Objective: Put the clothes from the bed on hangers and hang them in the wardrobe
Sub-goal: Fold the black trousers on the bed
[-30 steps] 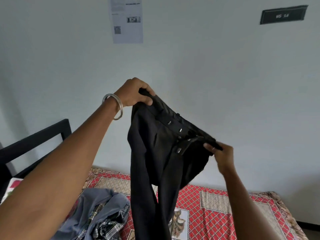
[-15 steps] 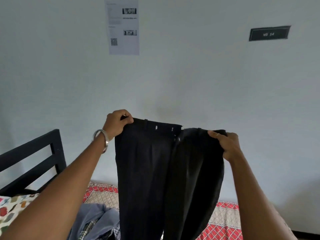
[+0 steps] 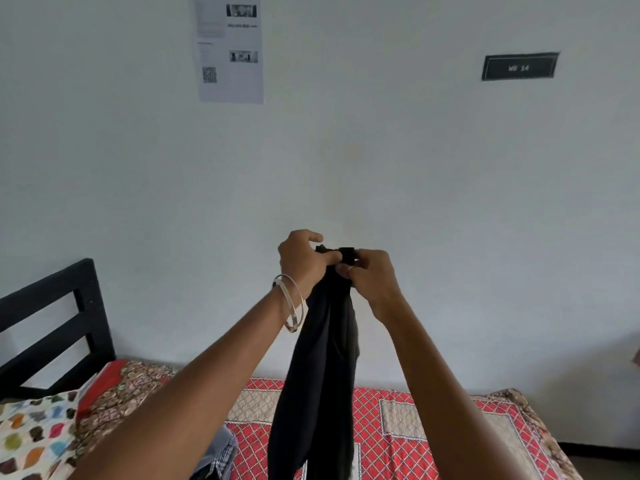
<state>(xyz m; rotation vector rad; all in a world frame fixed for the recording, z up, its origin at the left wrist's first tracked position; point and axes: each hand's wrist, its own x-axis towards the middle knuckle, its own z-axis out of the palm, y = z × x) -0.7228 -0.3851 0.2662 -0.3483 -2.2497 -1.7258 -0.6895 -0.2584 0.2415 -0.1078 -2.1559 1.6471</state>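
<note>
Trousers [image 3: 322, 368], apparently folded, pinched by left hand [image 3: 304, 261] and right hand [image 3: 372, 282], hems cut off.

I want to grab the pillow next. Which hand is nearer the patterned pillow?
Left. The left hand grips the black trousers on the pillow's side, well above it; the right hand grips them farther away.

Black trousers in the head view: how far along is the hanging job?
Done: nothing visibly hung; no hanger or wardrobe in view. In hand: left hand and right hand grip the black trousers at the waistband, legs hanging. Left: other clothes lie on the bed.
</note>
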